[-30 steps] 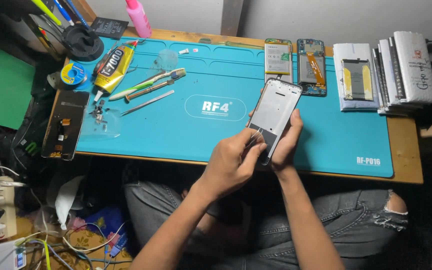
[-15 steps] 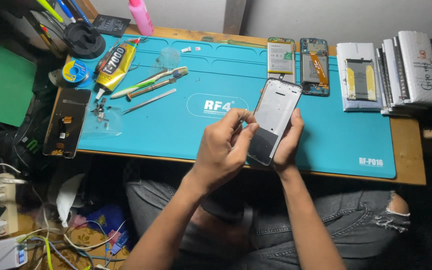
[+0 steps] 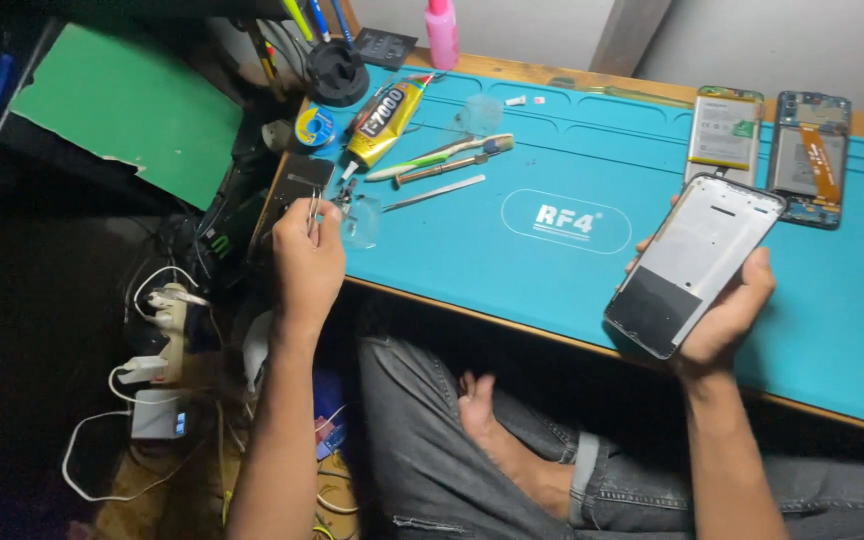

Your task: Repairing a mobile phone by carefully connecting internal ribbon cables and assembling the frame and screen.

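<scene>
Phone frame held in right hand; left hand at tweezers.

Phone frame (image 3: 694, 265): above teal mat (image 3: 512, 270) on table, back up, inner side bare, no battery fitted. Right hand (image 3: 727, 315) grip closed round its lower edge. Left hand (image 3: 304, 255) fingers pinched shut on tweezers (image 3: 314, 210) nr table's left end. Battery (image 3: 724, 130) and 2nd phone body (image 3: 810, 158) lie apart at rear; glue tube (image 3: 384, 120) unused.

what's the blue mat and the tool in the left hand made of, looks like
Mat: probably silicone or soft rubber, matte teal, with moulded recessed trays along its far edge. Tool in the left hand: looks like thin bare metal, likely steel tweezers, with a pale glint; too small to be sure.
</scene>
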